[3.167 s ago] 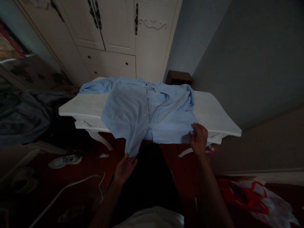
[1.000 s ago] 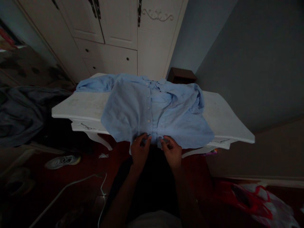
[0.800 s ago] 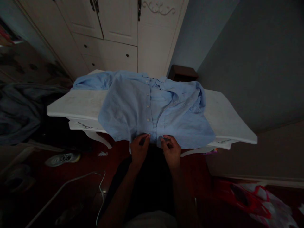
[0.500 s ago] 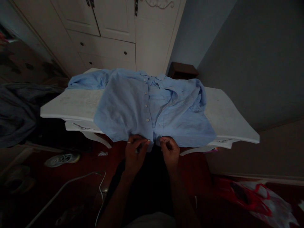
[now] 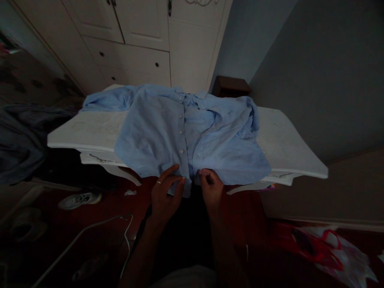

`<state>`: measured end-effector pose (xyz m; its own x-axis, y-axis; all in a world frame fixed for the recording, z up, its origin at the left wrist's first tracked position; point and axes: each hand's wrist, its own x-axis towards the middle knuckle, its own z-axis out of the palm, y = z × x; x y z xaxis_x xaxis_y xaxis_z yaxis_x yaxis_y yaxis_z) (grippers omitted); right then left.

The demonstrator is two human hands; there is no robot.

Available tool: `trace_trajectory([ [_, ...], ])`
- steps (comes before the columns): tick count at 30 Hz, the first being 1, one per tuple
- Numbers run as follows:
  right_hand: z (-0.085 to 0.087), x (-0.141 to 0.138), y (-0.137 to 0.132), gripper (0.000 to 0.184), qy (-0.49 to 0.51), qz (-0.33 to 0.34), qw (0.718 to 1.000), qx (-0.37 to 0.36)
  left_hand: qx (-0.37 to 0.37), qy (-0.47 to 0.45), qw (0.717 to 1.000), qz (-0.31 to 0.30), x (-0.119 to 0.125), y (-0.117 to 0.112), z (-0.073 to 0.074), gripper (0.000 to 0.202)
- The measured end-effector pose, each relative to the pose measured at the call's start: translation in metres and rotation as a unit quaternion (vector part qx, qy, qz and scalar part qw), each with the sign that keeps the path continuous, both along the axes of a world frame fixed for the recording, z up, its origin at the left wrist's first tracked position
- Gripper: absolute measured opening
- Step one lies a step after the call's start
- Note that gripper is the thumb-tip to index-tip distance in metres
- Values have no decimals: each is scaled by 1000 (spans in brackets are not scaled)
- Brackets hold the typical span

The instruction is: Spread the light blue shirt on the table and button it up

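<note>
A light-blue shirt [image 5: 147,128], soft and wrinkled, lies front parted across the white table [image 5: 282,136], round buttons down 1 side, hem drooping over the table's near edge. There the left hand [image 5: 166,196] and right hand [image 5: 211,190] each pinch 1 front edge, hiding some hem. Behind the table I see a panelled cabinet [image 5: 144,60].

Table [image 5: 294,140] seen draped across its middle by shirt [image 5: 150,130] | shirt front parted, hem hung over near edge | sleeve [image 5: 108,100] stretched toward left end | floor [image 5: 240,212] below: shoe [image 5: 80,201] and cord [image 5: 87,231] spotted at left, bag [image 5: 336,250] set at right.
</note>
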<state>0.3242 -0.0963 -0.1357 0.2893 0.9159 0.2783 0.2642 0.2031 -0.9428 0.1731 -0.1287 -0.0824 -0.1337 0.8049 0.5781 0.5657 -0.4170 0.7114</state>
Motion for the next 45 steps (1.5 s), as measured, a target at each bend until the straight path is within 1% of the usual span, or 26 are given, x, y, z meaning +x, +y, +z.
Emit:
trace_trajectory([
  [2,7,2,-2,23,16,19,1000,-12,4,-3,1000,9,2,1,-2,3],
  [5,23,6,-10,24,122,67,988,-61,0,2,1000,13,4,2,-2,4],
  [7,36,9,-17,25,209,110,968,-88,-4,5,1000,26,5,2,-1,6],
  [9,49,12,-22,27,281,153,943,-95,-6,1,999,36,8,2,1,8],
  [11,60,15,-25,27,326,188,921,-102,-5,-10,1000,24,10,1,3,8],
  [13,65,18,-25,27,338,214,909,-117,-3,-21,1000,0,12,1,6,6],
  [17,63,20,-21,26,299,252,907,-158,-13,-36,999,-28,12,4,10,6],
  [19,59,19,-19,24,262,254,918,-154,-36,-44,997,-46,11,6,10,8],
  [21,55,16,-18,22,210,227,942,-128,-70,-60,994,-63,10,7,8,10],
  [23,52,11,-18,20,162,174,967,-87,-117,-93,986,-70,11,8,5,12],
  [25,51,8,-19,18,122,119,984,-47,-176,-148,970,-76,14,9,0,16],
  [27,51,7,-20,16,81,83,993,-13,-226,-220,945,-89,17,10,-4,22],
  [29,51,8,-22,17,38,70,997,9,-249,-279,922,-100,20,11,-7,25],
  [30,51,9,-23,17,17,72,997,14,-250,-298,916,-102,21,11,-7,26],
  [32,51,12,-24,16,-25,85,996,13,-247,-320,909,-103,22,11,-7,25],
  [36,46,12,-22,13,-100,104,989,-19,-238,-343,903,-104,23,11,-6,24],
  [39,41,8,-21,19,-108,118,986,-40,-242,-362,894,-102,23,11,-6,24],
  [41,40,5,-21,21,-109,114,987,-40,-248,-382,884,-108,23,11,-8,24],
  [45,40,5,-22,14,-128,92,988,0,-258,-413,863,-133,24,12,-11,25],
])
